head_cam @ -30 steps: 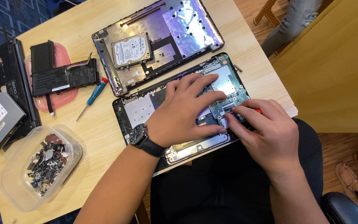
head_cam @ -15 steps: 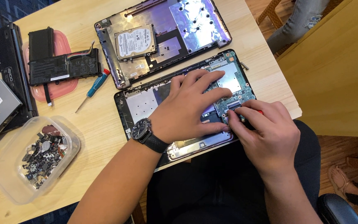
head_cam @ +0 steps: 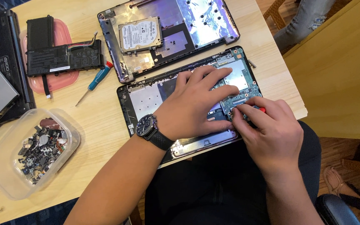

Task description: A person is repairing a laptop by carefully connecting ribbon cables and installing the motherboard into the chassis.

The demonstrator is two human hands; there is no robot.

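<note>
open laptop base (head_cam: 146, 100) sits at the table's (head_cam: 88, 121) near edge. left hand (head_cam: 192, 106) lies spread, pressing flat on it. green board (head_cam: 240, 89) at its right end looks thin, rigid and fragile; hold by edges. right hand (head_cam: 269, 131) pinches a red-handled screwdriver (head_cam: 261, 109), tip on the board.
</note>
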